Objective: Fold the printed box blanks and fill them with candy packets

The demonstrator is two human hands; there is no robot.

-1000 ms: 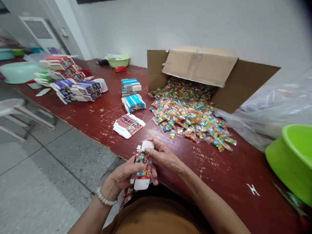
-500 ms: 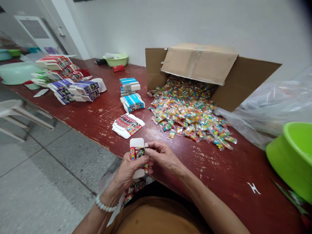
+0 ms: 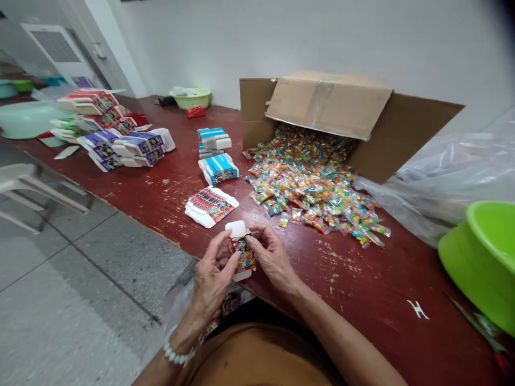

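Note:
A small red printed candy box (image 3: 242, 253) is between my hands at the table's near edge, its white end flaps sticking out at top and bottom. My left hand (image 3: 215, 273) grips its left side, thumb on the printed front. On the other side, my right hand (image 3: 272, 255) pinches the upper right edge with thumb and fingers. Just beyond lies a fanned stack of flat red box blanks (image 3: 212, 207). Small clear packets of colourful candy (image 3: 309, 187) spill across the table behind my right hand.
An opened cardboard carton (image 3: 330, 104) lies on its side, candy packets pouring out. Blue-striped box bundles (image 3: 218, 169) and purple ones (image 3: 139, 147) stand further left. A green basin (image 3: 478, 262) and plastic sheeting (image 3: 438, 171) are at right; a white stool (image 3: 24, 177) is on the floor.
Both hands have moved the box slightly up and to the right. It has turned, showing more of its printed front, and my left fingers have shifted along its left side.

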